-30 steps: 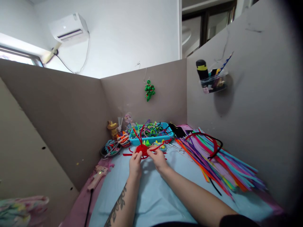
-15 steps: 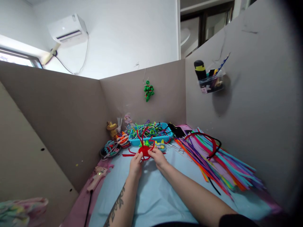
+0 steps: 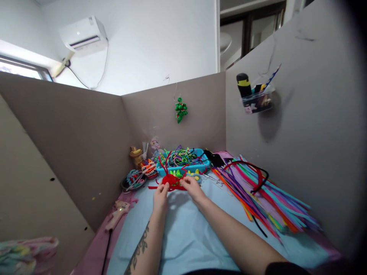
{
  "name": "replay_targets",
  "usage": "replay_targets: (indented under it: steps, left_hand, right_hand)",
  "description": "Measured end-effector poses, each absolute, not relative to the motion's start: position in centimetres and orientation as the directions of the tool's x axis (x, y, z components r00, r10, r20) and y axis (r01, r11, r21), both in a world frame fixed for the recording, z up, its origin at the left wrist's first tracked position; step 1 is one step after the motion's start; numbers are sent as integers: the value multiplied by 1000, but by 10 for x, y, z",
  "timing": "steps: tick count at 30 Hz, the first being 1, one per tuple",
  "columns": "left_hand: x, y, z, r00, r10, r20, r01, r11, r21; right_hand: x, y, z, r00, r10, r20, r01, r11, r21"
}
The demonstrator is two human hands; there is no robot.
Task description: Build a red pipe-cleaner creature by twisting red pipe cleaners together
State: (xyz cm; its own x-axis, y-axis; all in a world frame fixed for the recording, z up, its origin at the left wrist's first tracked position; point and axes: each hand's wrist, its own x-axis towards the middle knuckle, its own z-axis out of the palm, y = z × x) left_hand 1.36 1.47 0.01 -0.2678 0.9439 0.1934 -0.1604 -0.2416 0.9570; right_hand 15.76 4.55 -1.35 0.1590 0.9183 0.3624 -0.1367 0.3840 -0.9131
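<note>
A red pipe-cleaner piece (image 3: 169, 179), with a rounded middle and several loose strands sticking up and out, is held above the blue cloth (image 3: 189, 229). My left hand (image 3: 161, 193) pinches its rounded part at the lower left. On the other side, my right hand (image 3: 190, 186) has its fingers closed on a red strand of the same piece. Just behind it lie small green and yellow pipe-cleaner shapes (image 3: 195, 173), partly hidden by the hands and the red strands.
At the back stands a blue basket (image 3: 183, 169) of tangled pipe cleaners. Scissors (image 3: 215, 179) lie right of it, near a big spread of coloured pipe cleaners (image 3: 258, 198). Leftward are a dark bowl (image 3: 124, 186) and a pink power strip (image 3: 116, 217). Grey partitions (image 3: 174, 130) enclose the table.
My left hand has shifted slightly left with the rounded red part. My hands are farther apart, and red strands now stretch between them.
</note>
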Motion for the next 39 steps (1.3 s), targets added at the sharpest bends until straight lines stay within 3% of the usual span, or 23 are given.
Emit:
replay_targets:
  steps: [3, 6, 9, 18, 31, 39]
  left_hand:
    - [3, 15, 5, -298, 952, 69, -211, -136, 968]
    - [-4, 12, 10, -251, 967, 32, -260, -100, 960]
    - [-5, 7, 14, -172, 984, 35, -280, -83, 956]
    - [-13, 7, 12, -54, 998, 29, -368, -47, 929]
    - [-28, 10, 18, -275, 960, 43, -355, -143, 924]
    - [-28, 10, 19, -336, 939, 77, -273, -176, 946]
  right_hand:
    - [176, 49, -9, 267, 810, 523, 197, 485, -852]
    - [190, 50, -6, 162, 721, 674, 459, 549, -698]
    - [194, 51, -6, 33, 679, 734, 602, 573, -557]
    - [196, 55, -9, -53, 645, 762, 632, 612, -474]
    - [217, 65, -2, -38, 665, 745, 822, 445, -355]
    - [226, 64, 1, -51, 719, 693, 792, 452, -411]
